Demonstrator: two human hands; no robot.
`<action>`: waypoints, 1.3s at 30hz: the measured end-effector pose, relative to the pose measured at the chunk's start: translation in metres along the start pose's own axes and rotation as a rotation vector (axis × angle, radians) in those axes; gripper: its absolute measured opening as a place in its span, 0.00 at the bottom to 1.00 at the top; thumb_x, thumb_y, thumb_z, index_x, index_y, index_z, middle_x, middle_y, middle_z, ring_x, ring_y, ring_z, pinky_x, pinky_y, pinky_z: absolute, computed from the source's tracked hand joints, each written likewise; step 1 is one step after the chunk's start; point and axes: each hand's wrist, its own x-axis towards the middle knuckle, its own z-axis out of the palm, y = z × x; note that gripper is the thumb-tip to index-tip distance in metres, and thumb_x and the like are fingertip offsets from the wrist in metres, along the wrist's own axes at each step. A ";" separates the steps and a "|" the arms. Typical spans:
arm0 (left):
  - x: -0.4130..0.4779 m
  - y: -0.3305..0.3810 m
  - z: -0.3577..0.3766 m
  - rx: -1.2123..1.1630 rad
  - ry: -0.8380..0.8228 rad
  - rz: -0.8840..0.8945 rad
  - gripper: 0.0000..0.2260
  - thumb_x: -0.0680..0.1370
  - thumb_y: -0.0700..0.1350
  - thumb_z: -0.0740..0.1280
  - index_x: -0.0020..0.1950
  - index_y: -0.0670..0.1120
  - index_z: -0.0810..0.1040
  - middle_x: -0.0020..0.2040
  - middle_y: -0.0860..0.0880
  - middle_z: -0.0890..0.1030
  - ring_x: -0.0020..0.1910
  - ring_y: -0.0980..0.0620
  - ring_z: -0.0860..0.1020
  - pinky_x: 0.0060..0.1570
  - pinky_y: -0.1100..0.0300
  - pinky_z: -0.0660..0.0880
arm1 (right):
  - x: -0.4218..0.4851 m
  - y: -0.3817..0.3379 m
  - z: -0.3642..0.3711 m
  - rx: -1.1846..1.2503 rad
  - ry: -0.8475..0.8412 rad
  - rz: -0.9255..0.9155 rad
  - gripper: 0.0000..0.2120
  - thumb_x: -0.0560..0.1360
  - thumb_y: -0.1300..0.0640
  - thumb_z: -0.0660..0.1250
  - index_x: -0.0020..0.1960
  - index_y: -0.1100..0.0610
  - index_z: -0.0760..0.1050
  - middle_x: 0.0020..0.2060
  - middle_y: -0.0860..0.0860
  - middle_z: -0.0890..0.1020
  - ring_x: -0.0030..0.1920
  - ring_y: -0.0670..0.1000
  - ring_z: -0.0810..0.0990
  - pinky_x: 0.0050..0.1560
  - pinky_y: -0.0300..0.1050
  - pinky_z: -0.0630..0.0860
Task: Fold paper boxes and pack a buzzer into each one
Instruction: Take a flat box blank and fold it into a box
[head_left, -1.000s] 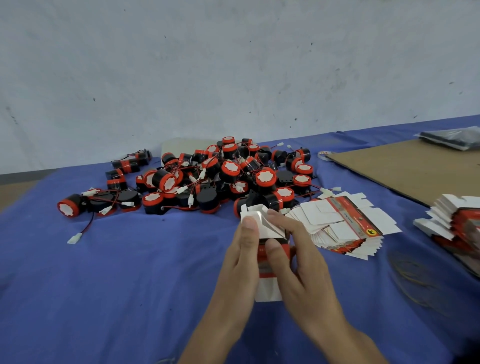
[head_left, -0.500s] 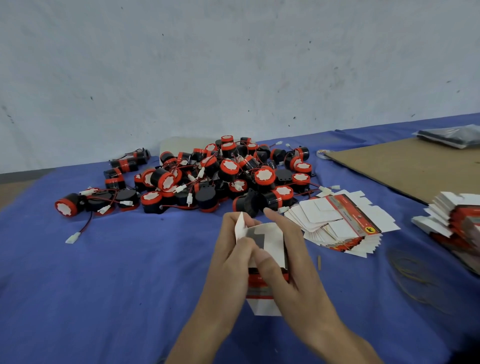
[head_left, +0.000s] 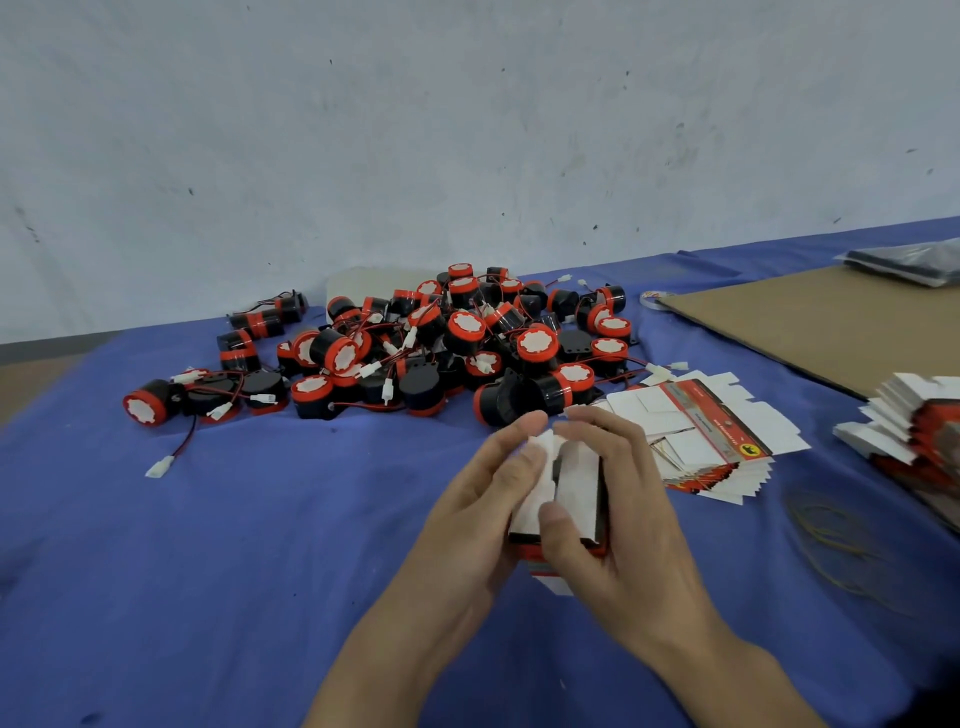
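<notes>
Head view: a person's left hand (head_left: 478, 499) and right hand (head_left: 618, 525) hold a small paper box (head_left: 571, 483) just above the blue-covered bench (head_left: 208, 571). The fingers (head_left: 602, 434) of both hands curl round the box, and the thumbs press its white end flaps flat. Half a second ago one flap stood upright; now it lies folded over. That end looks close to shut, but no buzzer is seen going in, so packing likely comes next. The heap of red-and-black buzzers (head_left: 447, 348) lies beyond the hands, as before. The stack of flat box blanks (head_left: 696, 431) sits just right of them, also unchanged.
</notes>
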 end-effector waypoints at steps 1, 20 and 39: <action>0.001 -0.002 -0.001 0.045 0.006 0.002 0.18 0.76 0.50 0.72 0.67 0.54 0.78 0.61 0.48 0.83 0.60 0.46 0.81 0.54 0.52 0.81 | -0.001 0.001 0.000 -0.014 -0.009 -0.027 0.26 0.73 0.44 0.62 0.70 0.39 0.62 0.70 0.37 0.65 0.73 0.43 0.65 0.67 0.42 0.70; -0.004 0.010 -0.012 0.037 -0.025 -0.182 0.18 0.83 0.52 0.58 0.64 0.44 0.80 0.61 0.43 0.83 0.62 0.44 0.80 0.66 0.43 0.73 | 0.003 0.007 -0.006 -0.109 -0.091 -0.169 0.32 0.80 0.33 0.54 0.78 0.47 0.54 0.75 0.47 0.61 0.76 0.48 0.61 0.69 0.51 0.70; -0.001 -0.019 -0.021 1.891 0.020 0.434 0.17 0.74 0.40 0.60 0.61 0.51 0.76 0.50 0.52 0.84 0.50 0.48 0.79 0.64 0.58 0.62 | 0.004 0.046 -0.004 0.222 -0.339 0.466 0.39 0.71 0.24 0.57 0.78 0.34 0.51 0.66 0.24 0.67 0.67 0.29 0.67 0.72 0.44 0.66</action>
